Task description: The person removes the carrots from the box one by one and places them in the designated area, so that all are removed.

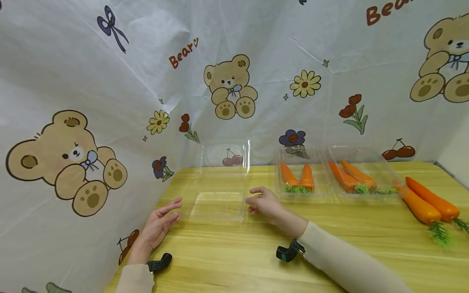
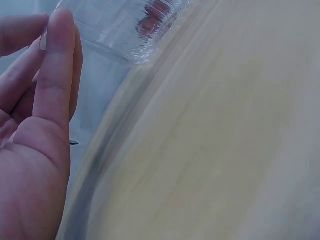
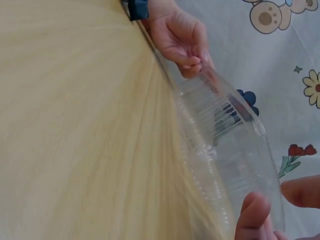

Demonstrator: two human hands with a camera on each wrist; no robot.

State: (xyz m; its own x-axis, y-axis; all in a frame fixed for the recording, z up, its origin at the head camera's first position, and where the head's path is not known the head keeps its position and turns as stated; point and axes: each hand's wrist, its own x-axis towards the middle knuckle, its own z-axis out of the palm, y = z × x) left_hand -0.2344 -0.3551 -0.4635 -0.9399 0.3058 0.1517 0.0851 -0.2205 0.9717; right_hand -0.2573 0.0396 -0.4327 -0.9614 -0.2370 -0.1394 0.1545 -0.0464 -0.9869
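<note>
A clear plastic clamshell box (image 1: 218,205) is in front of me with its lid (image 1: 216,156) raised at the back. It holds nothing. My left hand (image 1: 158,226) is at the box's left side, thumb and fingertips pinching its thin rim in both wrist views. At the opposite side, my right hand (image 1: 265,205) has its thumb (image 3: 253,212) on one face of the clear edge and a finger (image 3: 302,192) on the other. The see-through plastic is faint against the table in the head view.
To the right stand two more clear boxes, one with two carrots (image 1: 307,178) and another with carrots (image 1: 357,175) inside. Two loose carrots (image 1: 430,199) with green tops lie at the far right. A bear-print cloth (image 1: 271,44) hangs behind and left of the wooden table (image 1: 227,256).
</note>
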